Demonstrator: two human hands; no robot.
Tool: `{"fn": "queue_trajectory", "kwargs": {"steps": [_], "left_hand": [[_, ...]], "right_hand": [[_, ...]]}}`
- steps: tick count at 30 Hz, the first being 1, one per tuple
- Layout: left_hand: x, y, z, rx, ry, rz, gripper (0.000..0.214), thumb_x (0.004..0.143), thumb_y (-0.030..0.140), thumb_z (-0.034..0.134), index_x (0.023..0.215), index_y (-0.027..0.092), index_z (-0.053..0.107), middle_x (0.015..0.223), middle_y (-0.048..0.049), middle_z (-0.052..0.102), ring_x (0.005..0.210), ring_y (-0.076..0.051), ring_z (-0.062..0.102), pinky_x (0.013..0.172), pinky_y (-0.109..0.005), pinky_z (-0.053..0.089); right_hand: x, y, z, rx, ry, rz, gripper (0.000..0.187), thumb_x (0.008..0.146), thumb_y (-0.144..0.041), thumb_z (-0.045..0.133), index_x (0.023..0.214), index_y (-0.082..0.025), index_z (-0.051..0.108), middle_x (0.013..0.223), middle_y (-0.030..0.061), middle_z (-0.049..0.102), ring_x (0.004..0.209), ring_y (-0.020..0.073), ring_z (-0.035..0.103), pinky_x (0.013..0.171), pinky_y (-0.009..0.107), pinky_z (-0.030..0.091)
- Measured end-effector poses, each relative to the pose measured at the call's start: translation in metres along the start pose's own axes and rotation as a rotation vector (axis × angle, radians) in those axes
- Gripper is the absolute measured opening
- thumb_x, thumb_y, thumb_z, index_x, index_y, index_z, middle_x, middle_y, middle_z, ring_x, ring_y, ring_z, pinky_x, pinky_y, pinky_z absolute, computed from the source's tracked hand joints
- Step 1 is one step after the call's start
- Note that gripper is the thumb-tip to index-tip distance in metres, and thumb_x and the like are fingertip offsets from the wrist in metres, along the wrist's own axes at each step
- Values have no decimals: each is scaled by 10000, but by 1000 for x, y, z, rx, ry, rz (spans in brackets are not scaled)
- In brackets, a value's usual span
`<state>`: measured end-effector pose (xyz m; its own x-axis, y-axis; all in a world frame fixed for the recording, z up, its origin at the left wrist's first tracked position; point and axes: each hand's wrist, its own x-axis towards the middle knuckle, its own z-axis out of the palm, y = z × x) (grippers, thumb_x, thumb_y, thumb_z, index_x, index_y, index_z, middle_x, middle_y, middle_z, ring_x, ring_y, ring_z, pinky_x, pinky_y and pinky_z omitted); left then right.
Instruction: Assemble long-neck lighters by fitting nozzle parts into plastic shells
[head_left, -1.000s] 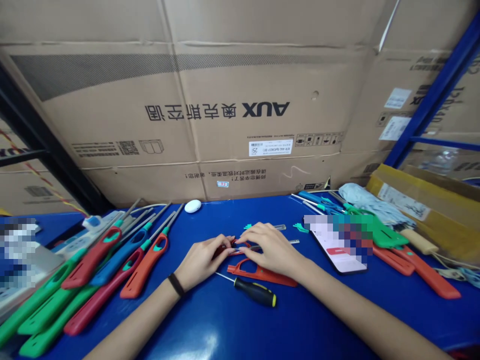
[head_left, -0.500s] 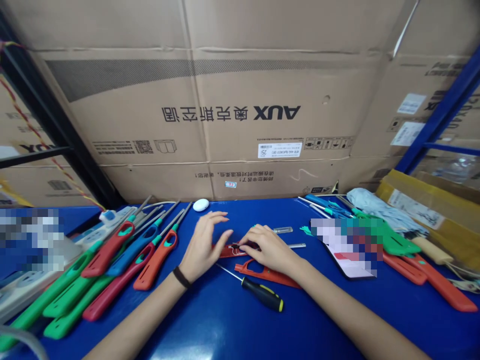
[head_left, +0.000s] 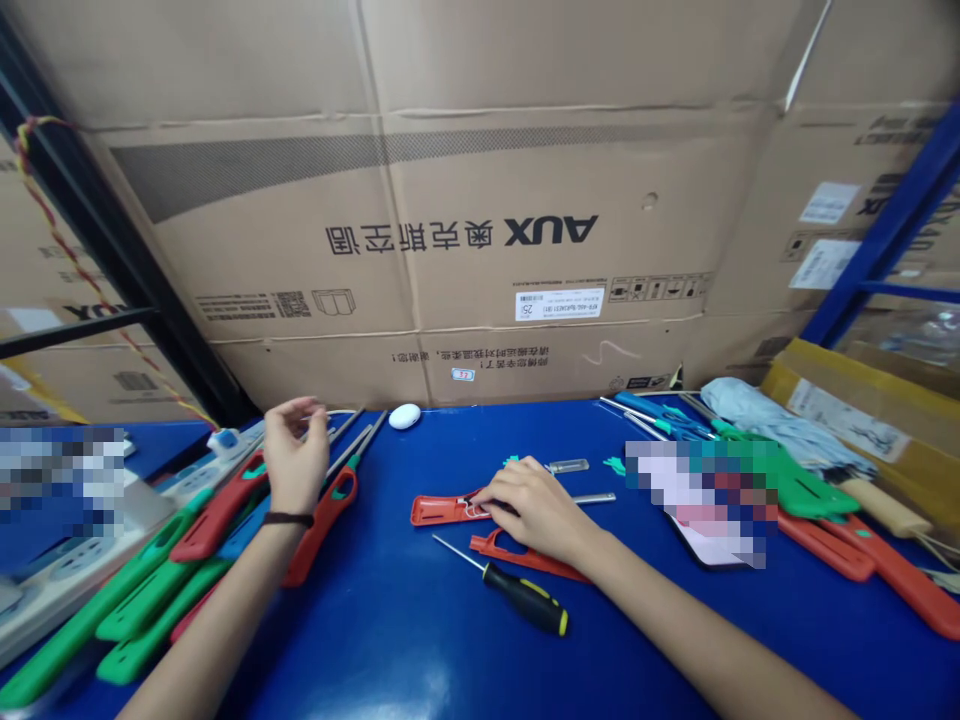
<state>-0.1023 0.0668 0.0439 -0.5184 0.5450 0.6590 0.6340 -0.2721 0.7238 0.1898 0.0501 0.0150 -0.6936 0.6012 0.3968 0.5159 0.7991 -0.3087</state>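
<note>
My right hand (head_left: 532,510) rests over an opened orange lighter shell (head_left: 429,511), fingertips pinched at the white wire (head_left: 472,509) and a small dark part inside. What exactly they grip is hidden. Just in front of it lies the other orange shell half (head_left: 495,546), partly under my wrist. A metal lighter tube (head_left: 596,498) sticks out beyond the hand to the right. My left hand (head_left: 296,460) is raised over the long-nosed lighters at the left, thumb apart from the curved fingers, with nothing visible in it. A black-and-yellow screwdriver (head_left: 529,600) lies nearest me.
Several green, red and blue lighters (head_left: 150,600) lie beside a white power strip (head_left: 82,560). On the right are a phone (head_left: 705,540), more lighters (head_left: 900,570) and a yellow-taped box (head_left: 840,400). A white oval object (head_left: 405,416) sits near the cardboard (head_left: 465,160) at the back.
My left hand has moved left, away from the orange shell to above the pile of lighters. My right hand stays at the shell, whose left end is now uncovered.
</note>
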Motion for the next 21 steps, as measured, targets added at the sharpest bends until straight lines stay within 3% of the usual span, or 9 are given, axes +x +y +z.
{"fn": "queue_trajectory", "kwargs": {"steps": [3,4,6,8,11,15,18,21], "left_hand": [[-17,21,21,-5,-257,97,158,721,324,626,801,200,569,813,-37,631,792,-218,607,785,-374,483],[-23,32,32,-2,-405,156,153,692,319,659,761,199,594,804,-31,646,806,-222,607,817,-378,470],[-34,57,59,110,-860,333,138,798,314,551,801,188,608,894,-60,654,911,-232,583,894,-407,419],[-43,81,90,100,-1013,373,133,810,296,545,836,191,622,931,-48,669,926,-208,588,890,-353,425],[-54,105,138,109,-1266,399,227,726,405,654,843,210,660,852,-14,703,776,-175,630,704,-256,475],[-70,111,183,214,-1431,387,337,432,436,823,614,206,659,596,-19,660,721,-243,618,613,-276,451],[-71,104,193,204,-1467,352,264,457,394,813,543,213,641,552,4,641,700,-215,609,615,-255,437],[-58,96,185,130,-1439,271,255,511,406,788,590,200,662,615,7,671,632,-170,601,586,-239,432]], "right_hand": [[0,-2,3,-71,25,-26,172,910,-239,512,923,-223,683,891,14,695,868,162,572,863,325,341],[0,-2,4,-89,29,-31,177,914,-259,507,923,-223,680,892,15,694,871,164,573,870,325,340],[0,-2,7,-126,26,-34,193,921,-283,492,922,-220,675,891,20,690,878,167,575,874,326,345],[1,-2,10,-156,20,-34,195,921,-275,486,922,-214,672,885,23,685,889,174,576,870,328,356],[3,-1,14,-169,3,-49,163,891,-226,518,941,-205,672,903,28,682,915,184,578,864,315,378],[6,0,15,-156,-15,-36,163,866,-190,526,907,-186,684,909,37,683,904,188,582,813,282,417],[6,1,13,-164,-19,-28,160,862,-201,533,907,-188,686,896,32,684,899,190,578,799,285,422],[5,1,11,-183,-15,-21,157,871,-217,529,917,-194,677,886,27,679,861,182,570,765,285,416]]}}
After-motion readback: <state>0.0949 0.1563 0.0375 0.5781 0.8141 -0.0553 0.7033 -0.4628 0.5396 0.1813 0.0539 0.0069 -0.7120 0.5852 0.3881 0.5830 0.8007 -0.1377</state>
